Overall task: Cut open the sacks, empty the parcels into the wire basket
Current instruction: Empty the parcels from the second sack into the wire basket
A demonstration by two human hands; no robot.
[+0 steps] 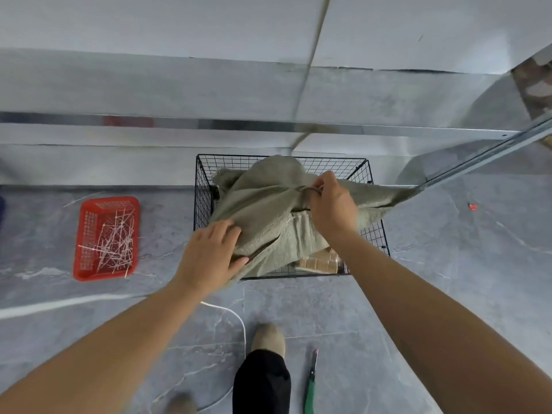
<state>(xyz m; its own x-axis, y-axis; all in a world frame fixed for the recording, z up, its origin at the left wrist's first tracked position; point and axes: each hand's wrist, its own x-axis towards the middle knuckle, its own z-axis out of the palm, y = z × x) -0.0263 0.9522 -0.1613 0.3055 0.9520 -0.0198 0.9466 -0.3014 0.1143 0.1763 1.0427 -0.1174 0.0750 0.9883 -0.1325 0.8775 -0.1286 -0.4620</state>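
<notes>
A grey-green woven sack (268,210), limp and creased, is draped over the black wire basket (203,186) on the floor, with brown taped parcels (321,261) exposed under its near edge inside the basket. The left hand (209,258) grip is clenched on the sack's near-left fold; the right hand (331,204) grip is pinched on bunched fabric at the top. Green-handled scissors (310,383) are left on the floor, well apart.
</notes>
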